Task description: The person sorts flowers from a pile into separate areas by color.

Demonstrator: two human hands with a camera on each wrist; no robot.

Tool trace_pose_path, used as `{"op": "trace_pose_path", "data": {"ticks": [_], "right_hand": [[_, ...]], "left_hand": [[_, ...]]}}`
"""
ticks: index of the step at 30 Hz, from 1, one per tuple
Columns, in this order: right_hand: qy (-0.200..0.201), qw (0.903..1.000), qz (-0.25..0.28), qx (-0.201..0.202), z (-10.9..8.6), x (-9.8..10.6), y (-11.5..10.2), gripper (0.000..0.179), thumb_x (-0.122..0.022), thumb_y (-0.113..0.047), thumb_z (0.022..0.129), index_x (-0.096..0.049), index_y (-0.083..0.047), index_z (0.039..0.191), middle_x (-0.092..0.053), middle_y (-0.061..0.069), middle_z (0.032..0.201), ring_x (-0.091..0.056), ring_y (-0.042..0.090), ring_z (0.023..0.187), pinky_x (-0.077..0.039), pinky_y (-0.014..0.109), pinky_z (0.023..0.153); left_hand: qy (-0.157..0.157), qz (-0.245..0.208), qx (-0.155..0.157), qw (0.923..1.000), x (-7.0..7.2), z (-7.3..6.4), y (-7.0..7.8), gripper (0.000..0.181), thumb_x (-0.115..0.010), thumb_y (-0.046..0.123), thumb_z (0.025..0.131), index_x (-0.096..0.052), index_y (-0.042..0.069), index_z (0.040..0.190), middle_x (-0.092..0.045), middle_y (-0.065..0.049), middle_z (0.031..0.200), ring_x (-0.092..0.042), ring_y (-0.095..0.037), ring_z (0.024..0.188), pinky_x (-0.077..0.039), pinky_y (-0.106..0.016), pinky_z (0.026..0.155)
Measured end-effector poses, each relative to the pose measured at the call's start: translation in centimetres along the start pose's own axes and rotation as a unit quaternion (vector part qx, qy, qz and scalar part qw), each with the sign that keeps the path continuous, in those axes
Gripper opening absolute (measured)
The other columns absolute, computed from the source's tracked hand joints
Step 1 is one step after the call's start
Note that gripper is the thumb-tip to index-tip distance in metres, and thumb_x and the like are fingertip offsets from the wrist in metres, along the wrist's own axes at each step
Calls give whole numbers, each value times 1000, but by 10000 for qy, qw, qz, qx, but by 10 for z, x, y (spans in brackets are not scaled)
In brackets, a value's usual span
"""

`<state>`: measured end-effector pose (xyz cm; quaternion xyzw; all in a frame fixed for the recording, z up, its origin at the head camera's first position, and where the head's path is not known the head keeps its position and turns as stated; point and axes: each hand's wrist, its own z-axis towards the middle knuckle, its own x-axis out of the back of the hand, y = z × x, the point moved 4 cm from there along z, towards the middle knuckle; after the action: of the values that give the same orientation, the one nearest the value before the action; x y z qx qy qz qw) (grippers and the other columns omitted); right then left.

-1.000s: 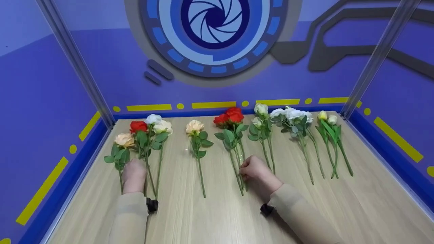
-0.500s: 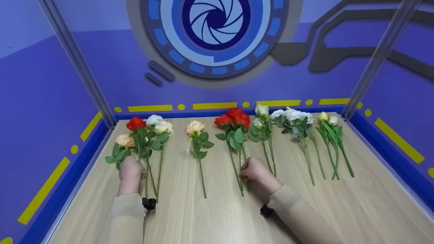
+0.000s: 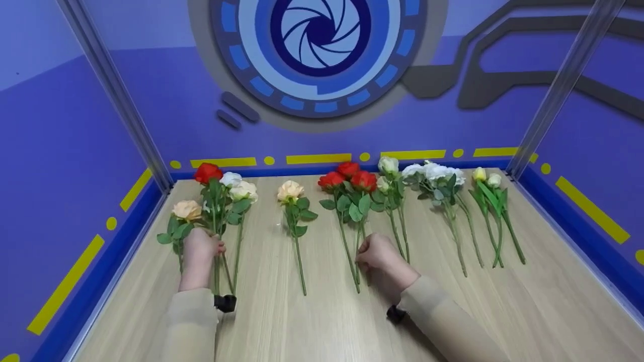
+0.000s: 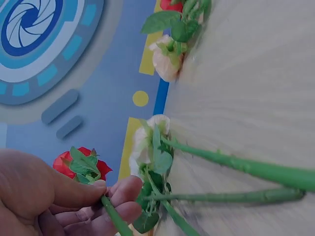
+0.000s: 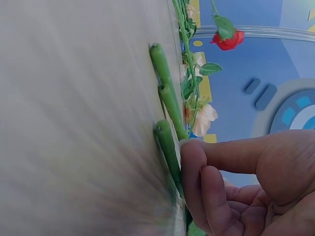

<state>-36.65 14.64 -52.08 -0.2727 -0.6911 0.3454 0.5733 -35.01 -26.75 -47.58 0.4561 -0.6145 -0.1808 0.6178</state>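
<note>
My left hand [image 3: 199, 251] pinches the stem [image 4: 116, 216] of a red rose [image 3: 208, 173] between thumb and fingers. That bloom is raised above the table in the left wrist view. Beside it lie a peach rose [image 3: 186, 210], a white rose [image 3: 230, 179] and a cream rose [image 3: 244, 191]. My right hand [image 3: 380, 255] pinches a green stem in the middle bunch, by the red rose [image 3: 363, 181] on its right side. Two more red roses lie to the left of that bloom. Cut stem ends [image 5: 167, 147] show close to the right fingertips in the right wrist view.
A single peach rose [image 3: 290, 191] lies between the hands. To the right are pale green roses [image 3: 388, 165], white flowers [image 3: 438, 172] and tulips [image 3: 479, 174] on the wooden table [image 3: 282, 332]. Blue printed walls [image 3: 151, 100] close off the back and sides.
My left hand has brought the red rose up and slightly right, away from the peach one. The right-hand red rose in the middle bunch has shifted right, so the three blooms spread apart.
</note>
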Motion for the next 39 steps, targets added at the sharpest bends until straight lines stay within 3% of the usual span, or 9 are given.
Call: {"op": "trace_pose_path", "data": {"ticks": [5, 11, 16, 22, 26, 31, 35, 39], "right_hand": [[14, 9996, 277, -80, -1, 0, 1, 21, -65, 13, 81, -61, -3, 68, -63, 8, 59, -58, 17, 51, -50, 26, 49], [136, 9969, 712, -292, 0, 1, -3, 18, -62, 15, 82, -58, -2, 78, -62, 8, 69, -60, 16, 57, -50, 25, 52], [262, 9988, 405, -47, -1, 2, -11, 15, -71, 7, 85, -60, -2, 78, -63, 7, 66, -63, 18, 53, -46, 23, 50], [135, 9992, 192, 323, -4, -2, -24, 12, -72, -1, 89, -67, -3, 79, -70, 19, 66, -68, 25, 54, -43, 21, 46], [103, 9989, 227, 388, -5, -9, -33, 10, -74, -4, 90, -69, -3, 81, -72, 17, 69, -70, 25, 57, -45, 22, 46], [0, 9973, 380, 620, -8, -21, -41, 8, -74, -7, 92, -75, -1, 87, -74, 9, 73, -72, 20, 60, -55, 27, 52], [-293, 9934, 569, 948, -11, -31, -49, 14, -71, -10, 96, -79, 1, 97, -78, 12, 81, -73, 16, 64, -59, 27, 59], [-668, 9869, 947, 1124, -13, -42, -56, 24, -69, -15, 99, -76, 6, 109, -79, 17, 91, -77, 23, 74, -63, 34, 69]], "left_hand": [[-81, -389, -114, 9991, -4, -4, 15, 41, -47, 8, 107, -49, -13, 142, -73, -25, 116, -74, -13, 79, -63, -37, 81], [-61, -1074, -389, 9934, -13, -7, 31, 39, -49, 3, 106, -49, -13, 141, -71, -29, 118, -73, -10, 76, -62, -27, 73], [-62, -1778, -593, 9823, -25, -9, 40, 39, -50, -2, 104, -47, -16, 141, -70, -34, 116, -73, -10, 73, -62, -24, 70], [-171, -2095, -727, 9750, -47, -12, 53, 38, -51, -3, 103, -49, -14, 139, -72, -33, 114, -76, -12, 75, -63, -24, 69], [-399, -2412, -727, 9669, -64, -15, 63, 34, -50, -4, 103, -51, -12, 136, -71, -34, 115, -76, -14, 77, -63, -25, 69], [-625, -2709, -783, 9574, -86, -21, 74, 27, -52, -5, 103, -53, -11, 129, -71, -34, 113, -76, -15, 75, -61, -26, 65], [-794, -2797, -944, 9521, -106, -27, 81, 24, -53, -5, 102, -53, -12, 125, -72, -34, 110, -77, -18, 76, -64, -28, 69], [-1024, -2928, -1110, 9442, -123, -35, 92, 21, -54, -5, 102, -52, -11, 122, -72, -34, 109, -79, -25, 82, -65, -33, 74]]}}
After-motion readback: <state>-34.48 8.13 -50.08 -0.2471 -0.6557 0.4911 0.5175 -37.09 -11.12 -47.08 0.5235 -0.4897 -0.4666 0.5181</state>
